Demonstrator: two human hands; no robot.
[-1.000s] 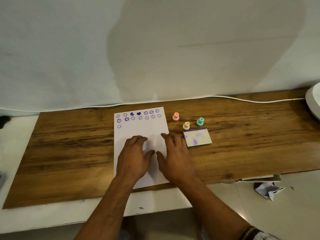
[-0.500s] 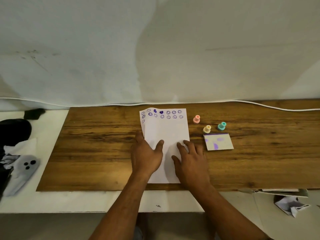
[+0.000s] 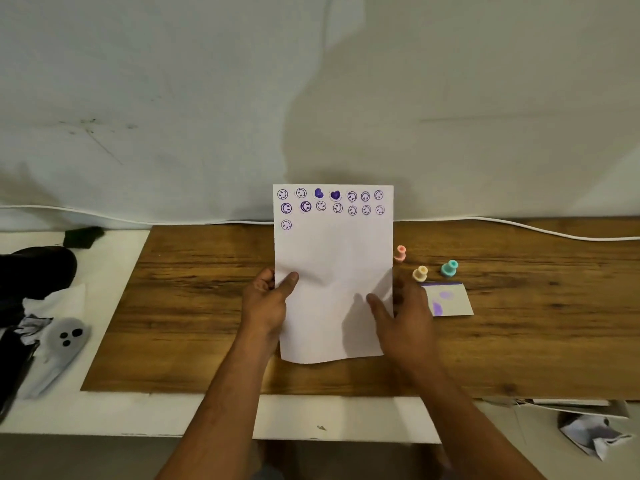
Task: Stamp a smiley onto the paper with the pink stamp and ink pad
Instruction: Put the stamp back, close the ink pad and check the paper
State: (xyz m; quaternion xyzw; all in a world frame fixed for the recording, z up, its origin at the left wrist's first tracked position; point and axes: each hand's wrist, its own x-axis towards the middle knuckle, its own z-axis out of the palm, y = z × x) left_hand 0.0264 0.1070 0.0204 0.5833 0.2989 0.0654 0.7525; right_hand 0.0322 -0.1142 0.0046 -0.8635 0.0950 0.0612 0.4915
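A white sheet of paper [image 3: 332, 258] with rows of purple smiley and heart prints along its top is lifted off the wooden board, held upright and facing me. My left hand [image 3: 268, 299] grips its left edge, thumb on the front. My right hand [image 3: 403, 313] grips its right edge the same way. The pink stamp [image 3: 400, 253] stands on the board just right of the paper. The ink pad [image 3: 450, 299], white with purple stains, lies right of my right hand.
A yellow stamp [image 3: 420, 274] and a teal stamp [image 3: 449, 268] stand beside the ink pad. The wooden board [image 3: 194, 306] rests on a white table. A white cable [image 3: 519, 227] runs along the wall. Dark cloth and a grey ghost-shaped thing [image 3: 65, 341] lie left; crumpled paper [image 3: 592, 436] lower right.
Both hands went from pressing the paper flat to gripping its side edges. The paper has risen off the board and now stands upright. The camera view shifted right and down.
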